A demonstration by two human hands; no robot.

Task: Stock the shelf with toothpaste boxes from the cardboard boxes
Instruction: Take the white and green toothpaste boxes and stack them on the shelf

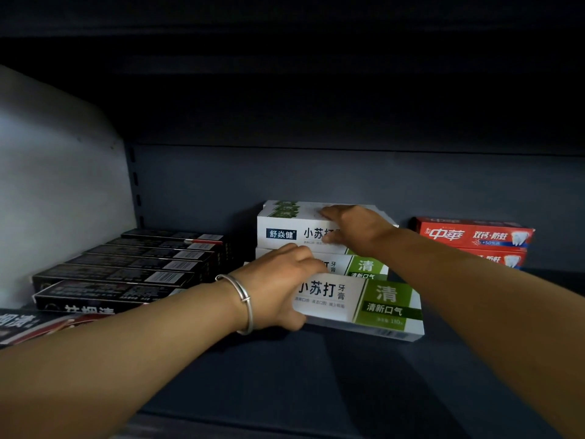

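Observation:
White and green toothpaste boxes stand in a group on the dark shelf (316, 375). My left hand (278, 286), with a silver bracelet on its wrist, grips the left end of the front white-green box (364, 307). My right hand (351, 228) reaches further back and holds the top box of the rear stack (285, 231), fingers over its top edge and thumb on its front face. A middle white-green box (361, 266) lies between the two. No cardboard box is in view.
Several black toothpaste boxes (126, 267) lie in rows on the left, near the grey side panel (57, 185). Two red toothpaste boxes (474, 237) are stacked at the back right. The shelf's front edge runs along the bottom.

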